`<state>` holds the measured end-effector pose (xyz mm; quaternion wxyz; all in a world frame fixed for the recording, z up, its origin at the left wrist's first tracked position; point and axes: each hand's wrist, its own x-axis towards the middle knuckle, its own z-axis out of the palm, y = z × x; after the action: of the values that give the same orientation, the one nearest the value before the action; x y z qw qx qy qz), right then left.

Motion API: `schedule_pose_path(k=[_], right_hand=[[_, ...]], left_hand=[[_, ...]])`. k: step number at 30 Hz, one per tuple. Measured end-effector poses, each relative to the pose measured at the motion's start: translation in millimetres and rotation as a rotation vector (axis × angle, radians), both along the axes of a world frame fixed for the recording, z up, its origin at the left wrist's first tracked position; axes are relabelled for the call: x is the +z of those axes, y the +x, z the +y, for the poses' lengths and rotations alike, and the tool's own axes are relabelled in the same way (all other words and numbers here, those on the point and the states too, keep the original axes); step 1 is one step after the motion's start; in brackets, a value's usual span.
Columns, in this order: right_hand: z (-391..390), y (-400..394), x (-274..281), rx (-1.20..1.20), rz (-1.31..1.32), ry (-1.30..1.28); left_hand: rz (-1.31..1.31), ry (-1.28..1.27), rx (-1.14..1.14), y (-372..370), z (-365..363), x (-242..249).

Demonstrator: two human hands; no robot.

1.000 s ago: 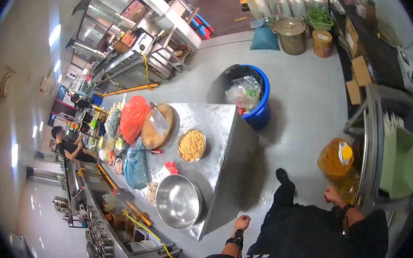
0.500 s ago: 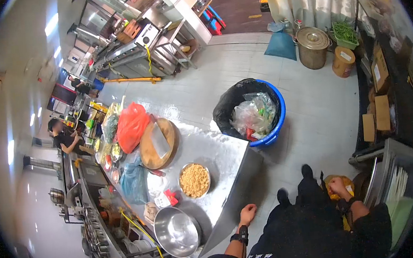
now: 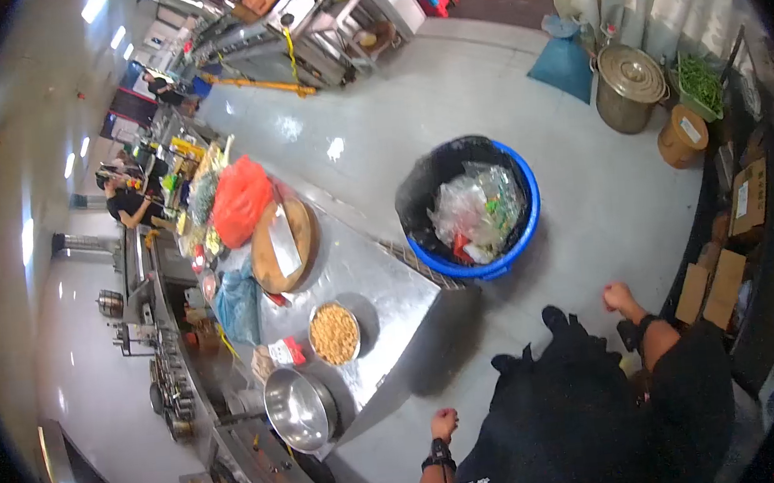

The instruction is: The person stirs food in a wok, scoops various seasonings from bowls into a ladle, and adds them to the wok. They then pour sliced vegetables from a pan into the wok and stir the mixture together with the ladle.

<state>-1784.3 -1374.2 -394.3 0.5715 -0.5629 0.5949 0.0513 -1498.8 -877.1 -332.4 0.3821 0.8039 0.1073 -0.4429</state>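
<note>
My left hand [image 3: 444,423] hangs beside my body near the corner of the steel table, fingers curled in, with nothing visible in it. My right hand [image 3: 620,298] is held forward over the floor, also closed and with nothing showing in it. Nearest on the steel table [image 3: 393,305] are an empty steel mixing bowl [image 3: 299,409] and a smaller bowl of pale tan diced pieces [image 3: 333,334]. Further along lies a round wooden chopping board [image 3: 273,261] with a cleaver [image 3: 285,241] on it. Both hands are apart from all of these.
A blue bin [image 3: 524,246] with a black liner and plastic waste stands ahead. To the right are a lidded metal pot [image 3: 628,82], a brown tub [image 3: 683,137] and cardboard boxes [image 3: 721,288]. A co-worker [image 3: 131,207] stands at the far left.
My view has shifted and turned as my body moved along the table. My right hand has swung forward, away from the orange-yellow item; my left hand has moved back. The table objects keep their places.
</note>
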Motion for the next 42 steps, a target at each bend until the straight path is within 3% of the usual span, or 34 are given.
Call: schedule_pose_path(k=[2, 7, 8, 15, 19, 21, 28, 31, 36, 42], right_hand=[[-12.5, 1.7, 1.3, 0.046, -0.004, -0.026], [-11.0, 25.6, -12.1, 0.007, -0.026, 0.079], [-11.7, 27.3, -17.5, 0.158, -0.023, 0.079], [-10.2, 32.3, -23.7, 0.275, -0.031, 0.101], [-17.2, 21.9, 4.6, 0.113, -0.089, 0.017], [-24.2, 4.9, -25.8, 0.250, -0.074, -0.076], [-20.5, -29.3, -36.0, -0.015, -0.121, 0.150], [-10.5, -23.5, -8.1, -0.040, -0.042, 0.142], [-6.3, -32.2, -44.6, 0.070, -0.034, 0.144], [-8.0, -7.4, -11.2, 0.121, -0.015, 0.088]], left_hand=[[-0.070, 0.073, 0.010, -12.6, -30.7, 33.3], [-0.108, 0.079, 0.067, -30.8, -42.7, 31.6], [-0.107, 0.074, 0.086, -34.3, -44.4, 32.7], [0.013, 0.044, 0.088, -45.7, -35.1, 1.1], [0.021, 0.083, 0.097, -33.1, -39.8, -11.1], [0.060, 0.084, 0.055, -20.6, -46.3, -18.4], [-0.126, 0.015, -0.051, -10.3, -93.9, -12.3], [-0.149, 0.034, -0.050, -14.4, -105.6, 1.8], [-0.124, 0.041, -0.019, -29.5, -74.8, -15.6], [-0.007, 0.106, 0.114, -64.2, -28.7, -27.4]])
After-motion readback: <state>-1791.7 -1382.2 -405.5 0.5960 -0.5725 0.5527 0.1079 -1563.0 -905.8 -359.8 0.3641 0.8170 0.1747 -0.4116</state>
